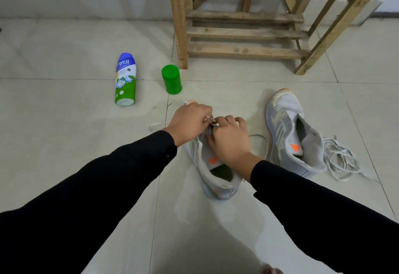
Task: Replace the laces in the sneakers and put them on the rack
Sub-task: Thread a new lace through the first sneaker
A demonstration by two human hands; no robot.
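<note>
sneaker work on the floor [64, 122]: we see the near sneaker [226, 187] lying in the middle of the floor, directly in front of the person, with both hands on its front half. its long axis runs from the person toward the far edge of the floor. the heel opening faces the person and the toe, hidden under the hands, points away and a little to the left, roughly toward the rack [244, 33].

the left hand [190, 120] has its fingers curled and pinches the white lace [259, 136] just above the eyelets. the right hand [228, 139] meets it at the same place, fingers curled too, and appears to pinch the same lace. which eyelet they work on we cannot tell, because the knuckles cover it. the loose lace runs out on both sides of the shoe.

we judge that the next pull should go across the shoe, at a right angle to its long axis, and both hands are equally near.

the second sneaker [289, 131] lies to the right, apart, toe also pointing away, with no lace in it. a heap of loose laces [339, 159] lies just beside its heel. a bottle [125, 79] lies on its side to the left, near a green container [171, 79].
</note>
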